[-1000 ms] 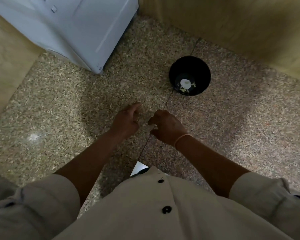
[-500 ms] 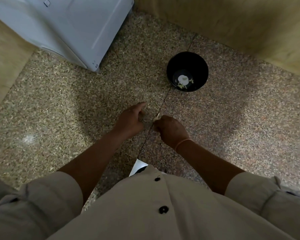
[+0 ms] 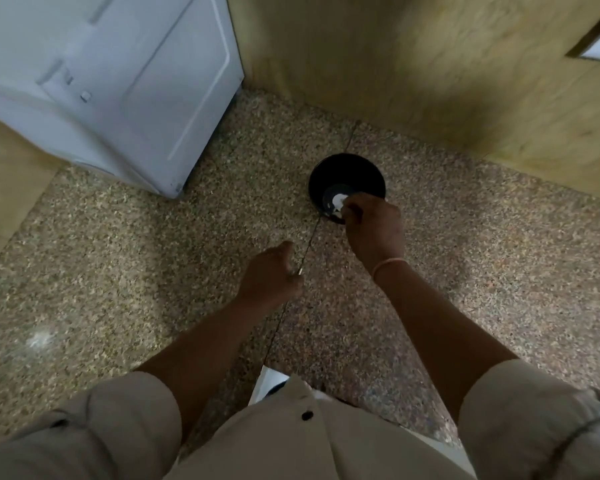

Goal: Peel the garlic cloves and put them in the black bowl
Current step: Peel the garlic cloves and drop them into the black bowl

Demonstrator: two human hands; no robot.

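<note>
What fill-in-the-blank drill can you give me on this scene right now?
The round black bowl stands on the speckled stone ___.
The right hand hangs over the ___.
The pale wristband sits on the ___ arm.
The white box-shaped appliance stands to the bowl's ___.
Missing words: floor; bowl; right; left.

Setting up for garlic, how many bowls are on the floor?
1: the black bowl by the wooden wall, its near rim behind the right hand. No other shows.
</note>
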